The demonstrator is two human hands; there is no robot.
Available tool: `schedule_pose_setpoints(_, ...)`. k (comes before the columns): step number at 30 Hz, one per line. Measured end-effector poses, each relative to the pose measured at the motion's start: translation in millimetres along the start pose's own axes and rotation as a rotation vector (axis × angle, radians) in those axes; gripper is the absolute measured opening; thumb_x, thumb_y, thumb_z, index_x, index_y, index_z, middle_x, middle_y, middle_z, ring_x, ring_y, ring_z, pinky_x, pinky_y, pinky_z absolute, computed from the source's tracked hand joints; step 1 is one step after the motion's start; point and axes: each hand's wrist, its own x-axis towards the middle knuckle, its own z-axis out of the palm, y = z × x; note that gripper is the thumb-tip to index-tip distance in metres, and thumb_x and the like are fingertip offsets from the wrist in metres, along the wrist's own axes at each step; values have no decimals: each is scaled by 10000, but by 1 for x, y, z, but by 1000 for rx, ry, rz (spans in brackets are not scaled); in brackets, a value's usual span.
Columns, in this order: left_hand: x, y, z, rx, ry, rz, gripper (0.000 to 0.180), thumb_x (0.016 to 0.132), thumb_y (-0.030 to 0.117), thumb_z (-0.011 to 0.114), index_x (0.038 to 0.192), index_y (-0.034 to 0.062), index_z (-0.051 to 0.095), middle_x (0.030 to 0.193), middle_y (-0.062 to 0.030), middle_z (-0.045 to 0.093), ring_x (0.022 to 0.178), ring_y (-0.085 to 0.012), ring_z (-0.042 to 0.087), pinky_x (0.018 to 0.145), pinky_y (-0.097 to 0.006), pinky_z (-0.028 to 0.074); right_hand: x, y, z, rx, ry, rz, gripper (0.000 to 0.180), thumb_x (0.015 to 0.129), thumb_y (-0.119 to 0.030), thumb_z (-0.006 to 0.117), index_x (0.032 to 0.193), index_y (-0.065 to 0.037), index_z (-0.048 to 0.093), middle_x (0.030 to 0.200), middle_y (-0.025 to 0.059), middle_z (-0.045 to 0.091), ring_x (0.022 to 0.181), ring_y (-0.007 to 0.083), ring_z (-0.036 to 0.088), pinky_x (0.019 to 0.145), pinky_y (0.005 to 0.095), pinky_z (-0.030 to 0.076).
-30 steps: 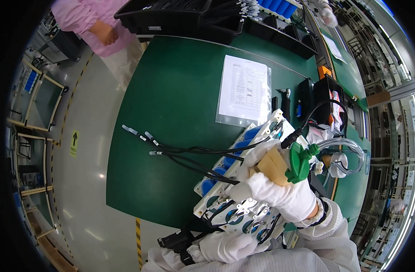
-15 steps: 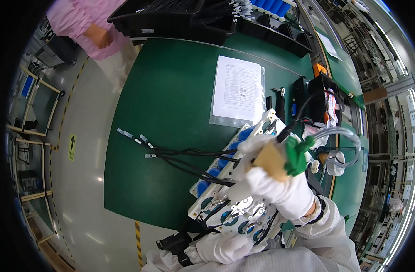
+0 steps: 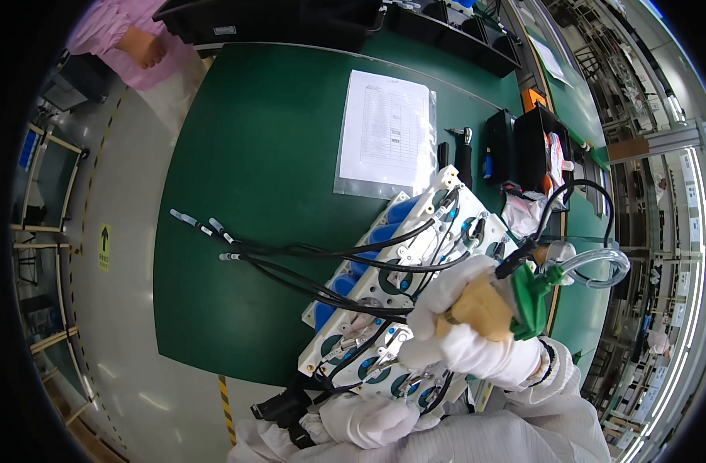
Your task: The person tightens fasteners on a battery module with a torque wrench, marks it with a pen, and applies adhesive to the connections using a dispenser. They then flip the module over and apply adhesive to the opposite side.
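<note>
shifted toward the counter's [image 3: 252, 154] right edge, my right hand [image 3: 476, 356] wraps the tan-and-green tool [image 3: 488, 309] over the white rack [image 3: 368, 282], best steered slowly clear of the black cables [image 3: 272, 251], though remotely i can't tell whether my left hand [image 3: 368, 420] grips anything.

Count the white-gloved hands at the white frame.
2: the left hand by the near end of the white frame, the right hand wrapped around the tan-and-green tool.

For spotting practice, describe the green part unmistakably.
At the near edge of the green table is a white pack. Over it, the right hand holds a tan block. At the block's right is the green part, bright against tan and white.
</note>
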Motion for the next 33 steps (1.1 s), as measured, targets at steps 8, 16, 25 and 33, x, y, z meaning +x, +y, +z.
schedule_pose_setpoints(8, 7, 4, 2, 112, 128, -56, 335, 743, 387, 721, 953, 139, 642, 1071, -47, 498, 558, -126, 477, 491, -240, 406, 5, 10, -20, -732, -319, -233, 392, 834, -52, 617, 1201, -59, 480, 1000, 44, 590, 842, 174, 585, 683, 268, 490)
schedule_pose_setpoints(16, 16, -4, -1, 154, 113, 13, 352, 740, 429, 724, 893, 128, 626, 1014, -52, 492, 545, -127, 466, 467, -244, 403, 12, 5, -14, -836, -224, -361, 241, 725, -82, 757, 929, -70, 628, 864, 39, 604, 733, 171, 583, 603, 289, 464)
schedule_pose_setpoints(25, -45, 14, 8, 427, -362, 207, 446, 998, 271, 346, 1443, 277, 320, 1272, -15, 497, 1062, -161, 504, 992, -262, 408, 10, 10, -13, -679, -124, -280, 197, 757, -118, 750, 880, -45, 616, 778, 26, 582, 688, 148, 558, 601, 264, 449)
schedule_pose_setpoints(33, -4, -6, -7, 94, -114, 133, 293, 884, 378, 587, 1049, 135, 598, 899, 9, 546, 787, -86, 517, 740, -232, 445, 5, -5, -13, -619, -89, -175, 154, 791, -85, 690, 915, -102, 602, 798, 8, 570, 692, 165, 557, 634, 264, 461)
